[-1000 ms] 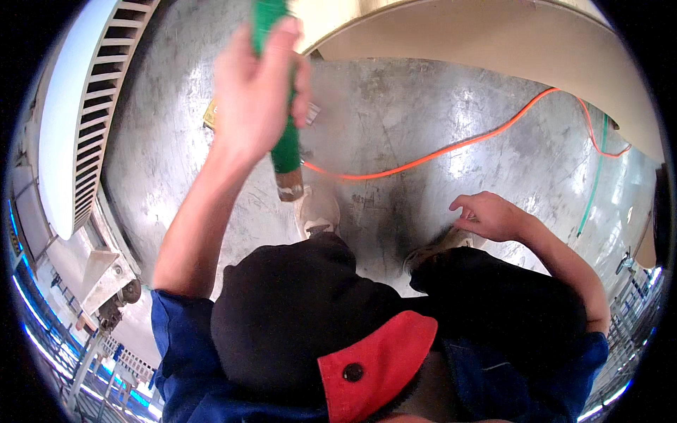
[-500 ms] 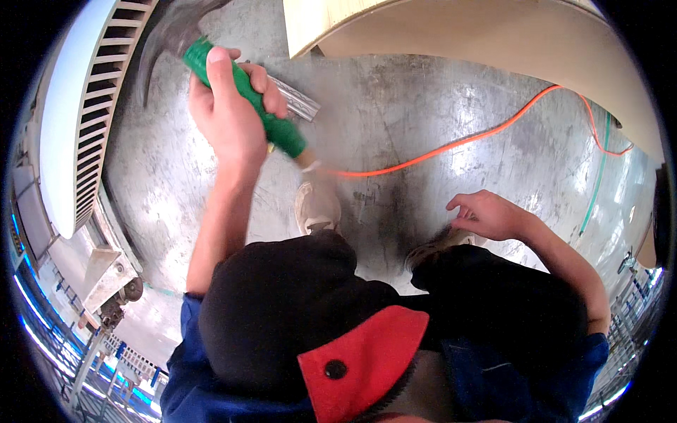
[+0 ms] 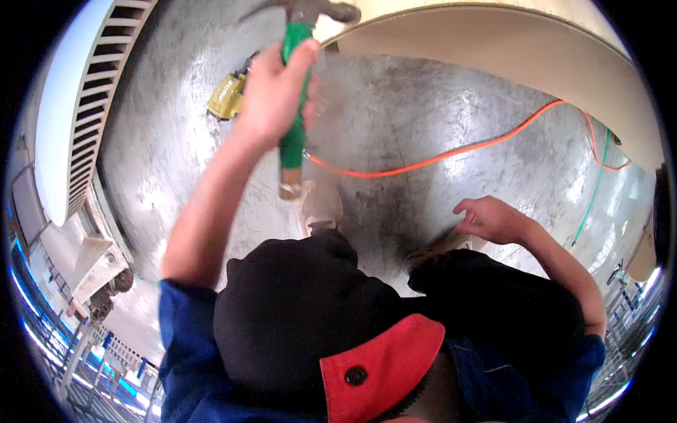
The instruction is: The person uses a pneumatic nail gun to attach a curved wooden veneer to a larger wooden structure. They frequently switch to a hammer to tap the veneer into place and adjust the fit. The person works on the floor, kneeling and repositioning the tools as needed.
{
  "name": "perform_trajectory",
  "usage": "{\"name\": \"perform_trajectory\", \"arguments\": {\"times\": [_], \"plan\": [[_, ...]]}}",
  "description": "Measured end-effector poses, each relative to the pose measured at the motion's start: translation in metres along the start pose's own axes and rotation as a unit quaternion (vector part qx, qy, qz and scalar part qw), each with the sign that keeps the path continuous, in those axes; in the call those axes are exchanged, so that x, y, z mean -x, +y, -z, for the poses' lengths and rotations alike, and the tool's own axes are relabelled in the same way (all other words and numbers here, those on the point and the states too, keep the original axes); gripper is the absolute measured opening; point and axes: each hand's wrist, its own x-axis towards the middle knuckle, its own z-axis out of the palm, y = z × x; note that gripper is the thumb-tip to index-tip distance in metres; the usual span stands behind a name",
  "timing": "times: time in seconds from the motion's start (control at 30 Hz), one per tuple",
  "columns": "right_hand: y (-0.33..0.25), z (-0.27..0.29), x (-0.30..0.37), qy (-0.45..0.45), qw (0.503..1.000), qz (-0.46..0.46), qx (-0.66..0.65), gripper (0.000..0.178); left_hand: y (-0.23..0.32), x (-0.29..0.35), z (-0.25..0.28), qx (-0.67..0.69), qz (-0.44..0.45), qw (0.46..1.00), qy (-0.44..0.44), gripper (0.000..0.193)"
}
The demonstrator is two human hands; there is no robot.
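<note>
My left hand (image 3: 278, 95) is wrapped round the green-wrapped handle of a claw hammer (image 3: 295, 42). The hammer stands nearly upright in the picture, its metal head at the top by the near left edge of a curved wooden panel (image 3: 493, 42); whether they touch I cannot tell. Over by my right knee, my right hand (image 3: 497, 220) hangs with loosely bent fingers, a gap between thumb and forefinger, and nothing visible in it. Behind my left wrist a yellow power tool (image 3: 227, 97) lies on the floor, partly hidden by the hand.
An orange hose (image 3: 423, 163) runs across the grey floor (image 3: 381, 106) to the panel on the right. At left stands a white piece with a slatted edge (image 3: 83, 127), above a metal caster bracket (image 3: 102, 271). A green line (image 3: 589, 204) crosses the floor at right.
My left hand has swung the hammer to the right, turning its head from the upper left toward the panel. The yellow tool's body has come into sight. My right hand has barely moved.
</note>
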Motion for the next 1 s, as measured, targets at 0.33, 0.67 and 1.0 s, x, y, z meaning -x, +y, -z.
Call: {"name": "perform_trajectory", "arguments": {"times": [0.33, 0.67, 1.0], "plan": [[0.001, -0.002, -0.002, 0.003, 1.000, 0.005, -0.024, 0.033, 0.003, 0.005, -0.002, -0.008, -0.016, 1.000, 0.001, 0.029], [0.003, 0.000, 0.001, 0.005, 1.000, 0.013, 0.003, 0.034, -0.009, -0.006, -0.002, 0.071, 0.038, 0.996, 0.022, 0.028], [0.007, -0.002, 0.005, 0.006, 1.000, 0.003, -0.017, 0.036, -0.021, -0.008, -0.003, 0.151, 0.087, 0.984, 0.033, 0.026]]}}
